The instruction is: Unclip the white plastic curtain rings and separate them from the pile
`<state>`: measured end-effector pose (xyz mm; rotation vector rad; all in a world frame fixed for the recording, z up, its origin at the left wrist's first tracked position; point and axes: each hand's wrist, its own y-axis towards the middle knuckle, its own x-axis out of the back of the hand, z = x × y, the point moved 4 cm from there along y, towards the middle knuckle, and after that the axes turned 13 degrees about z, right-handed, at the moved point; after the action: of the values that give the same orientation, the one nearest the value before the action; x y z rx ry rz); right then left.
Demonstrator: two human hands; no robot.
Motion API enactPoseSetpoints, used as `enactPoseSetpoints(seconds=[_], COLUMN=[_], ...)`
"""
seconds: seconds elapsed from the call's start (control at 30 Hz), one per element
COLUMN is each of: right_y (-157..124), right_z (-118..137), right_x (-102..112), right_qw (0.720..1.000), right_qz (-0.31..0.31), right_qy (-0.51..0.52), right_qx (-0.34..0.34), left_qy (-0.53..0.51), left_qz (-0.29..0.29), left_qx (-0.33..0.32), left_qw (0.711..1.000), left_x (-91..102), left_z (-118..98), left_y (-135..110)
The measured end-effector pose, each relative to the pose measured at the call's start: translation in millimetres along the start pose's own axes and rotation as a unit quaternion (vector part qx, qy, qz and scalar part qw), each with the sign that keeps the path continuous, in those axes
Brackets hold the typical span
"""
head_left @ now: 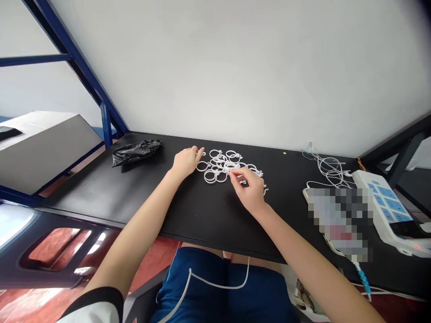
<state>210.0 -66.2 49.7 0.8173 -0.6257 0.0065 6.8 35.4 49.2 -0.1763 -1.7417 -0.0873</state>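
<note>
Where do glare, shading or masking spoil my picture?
Head view: white glare streaks the glossy red floor, lower left; the upper-right corner darkens; pixelation hides the flat rectangular item beside the white-and-blue power strip; overlapping white plastic rings merge mid-heap.

White sleeve (96, 313), black cuff (103, 296), blue shorts (208, 307)

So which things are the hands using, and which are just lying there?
Probably in use:
white rings
left hand
right hand

Probably just lying about:
crumpled black bag
power strip
tangled white cable
pixelated device
</note>
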Motion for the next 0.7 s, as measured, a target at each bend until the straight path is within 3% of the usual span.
enactPoseSetpoints(seconds=[0.23, 0.53, 0.7], right_y=[-1.0, 0.1, -0.4], right_z=[-5.8, -8.9, -8.1], right_x=[-5.3, -1.7, -2.3], right_qw=[0.999, 0.998, 0.998], right_qz=[0.039, 0.040, 0.038], right_qy=[0.017, 0.010, 0.012], right_qx=[-0.018, -0.043, -0.041], left_qy=[0.037, 0.015, 0.009], left_qz=[0.031, 0.110, 0.129], left_qx=[0.147, 0.213, 0.232], left_qw=[0.988, 0.971, 0.964], left_x=[-2.8, -6.5, 0.7], left_z=[28.3, 47.2, 50.0], left_y=[-0.6, 5.8, 2.0])
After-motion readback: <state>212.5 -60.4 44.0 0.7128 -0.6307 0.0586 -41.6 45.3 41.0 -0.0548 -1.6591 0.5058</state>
